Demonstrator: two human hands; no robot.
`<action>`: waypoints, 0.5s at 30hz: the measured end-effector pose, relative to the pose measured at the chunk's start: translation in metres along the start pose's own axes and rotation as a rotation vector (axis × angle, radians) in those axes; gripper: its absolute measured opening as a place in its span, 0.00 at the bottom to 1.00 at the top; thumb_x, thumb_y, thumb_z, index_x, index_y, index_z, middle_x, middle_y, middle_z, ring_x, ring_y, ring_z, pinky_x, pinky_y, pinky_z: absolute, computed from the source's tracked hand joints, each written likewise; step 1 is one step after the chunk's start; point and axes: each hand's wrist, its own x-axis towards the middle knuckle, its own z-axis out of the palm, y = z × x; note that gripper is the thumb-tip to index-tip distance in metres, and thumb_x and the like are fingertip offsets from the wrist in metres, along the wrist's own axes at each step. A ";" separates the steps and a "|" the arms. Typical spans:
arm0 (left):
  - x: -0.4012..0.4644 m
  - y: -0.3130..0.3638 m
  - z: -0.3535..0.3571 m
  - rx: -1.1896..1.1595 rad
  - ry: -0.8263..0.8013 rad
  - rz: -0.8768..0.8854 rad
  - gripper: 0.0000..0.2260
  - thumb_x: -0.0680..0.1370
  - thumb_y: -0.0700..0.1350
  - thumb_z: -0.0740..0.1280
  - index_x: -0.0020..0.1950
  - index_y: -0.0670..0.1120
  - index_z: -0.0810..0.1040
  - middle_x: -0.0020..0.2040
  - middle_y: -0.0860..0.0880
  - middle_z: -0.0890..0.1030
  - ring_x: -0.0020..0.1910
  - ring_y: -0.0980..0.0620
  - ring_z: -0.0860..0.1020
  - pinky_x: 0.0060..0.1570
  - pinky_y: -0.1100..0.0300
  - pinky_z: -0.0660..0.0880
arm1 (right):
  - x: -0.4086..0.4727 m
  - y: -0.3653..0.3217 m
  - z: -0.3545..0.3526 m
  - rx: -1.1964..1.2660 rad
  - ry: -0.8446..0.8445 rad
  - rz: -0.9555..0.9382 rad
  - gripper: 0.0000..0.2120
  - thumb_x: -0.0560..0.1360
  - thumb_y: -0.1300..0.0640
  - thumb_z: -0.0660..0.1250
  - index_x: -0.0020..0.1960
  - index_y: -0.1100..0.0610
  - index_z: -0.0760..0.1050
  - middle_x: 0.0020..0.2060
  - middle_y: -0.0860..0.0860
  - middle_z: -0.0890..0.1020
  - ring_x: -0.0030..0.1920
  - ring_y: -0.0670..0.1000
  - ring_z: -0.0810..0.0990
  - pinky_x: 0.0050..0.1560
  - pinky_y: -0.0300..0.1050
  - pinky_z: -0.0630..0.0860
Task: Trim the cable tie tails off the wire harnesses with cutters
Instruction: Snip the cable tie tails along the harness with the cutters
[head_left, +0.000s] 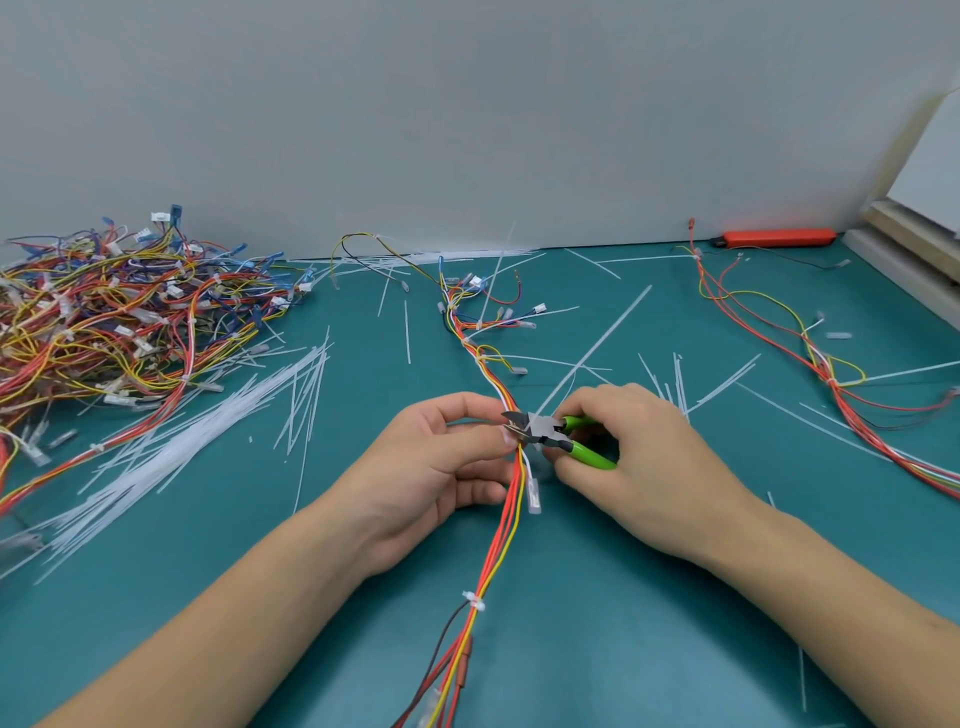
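Note:
A wire harness of red, orange, yellow and white wires runs from the near edge up the middle of the teal mat. My left hand pinches the bundle between thumb and fingers. My right hand grips the green-handled cutters, whose steel jaws sit at the bundle beside my left fingertips. A long white cable tie tail rises from that spot toward the upper right. Lower on the same harness sits a trimmed white tie.
A big tangled pile of harnesses fills the left. Cut white tie tails lie scattered over the mat. Another harness lies at the right, and a red tool rests against the grey back wall.

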 end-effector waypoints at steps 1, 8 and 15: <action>0.000 0.000 0.000 -0.001 0.001 0.001 0.18 0.77 0.34 0.70 0.65 0.29 0.72 0.38 0.44 0.82 0.31 0.51 0.80 0.33 0.61 0.78 | 0.000 0.001 0.001 -0.002 0.003 -0.003 0.05 0.75 0.44 0.69 0.47 0.45 0.76 0.40 0.40 0.79 0.48 0.46 0.75 0.54 0.55 0.75; 0.000 0.000 0.000 0.001 -0.013 0.010 0.18 0.73 0.36 0.75 0.61 0.37 0.76 0.38 0.44 0.82 0.31 0.51 0.81 0.33 0.61 0.79 | 0.001 0.005 0.000 0.021 -0.007 0.012 0.12 0.75 0.46 0.71 0.37 0.44 0.71 0.31 0.44 0.74 0.37 0.49 0.72 0.40 0.44 0.63; 0.000 -0.001 0.000 0.002 -0.009 0.017 0.17 0.72 0.39 0.74 0.59 0.38 0.77 0.40 0.43 0.82 0.31 0.51 0.80 0.33 0.61 0.78 | 0.001 0.005 0.000 0.062 -0.013 0.038 0.12 0.75 0.45 0.71 0.37 0.46 0.71 0.29 0.45 0.72 0.33 0.50 0.67 0.38 0.41 0.61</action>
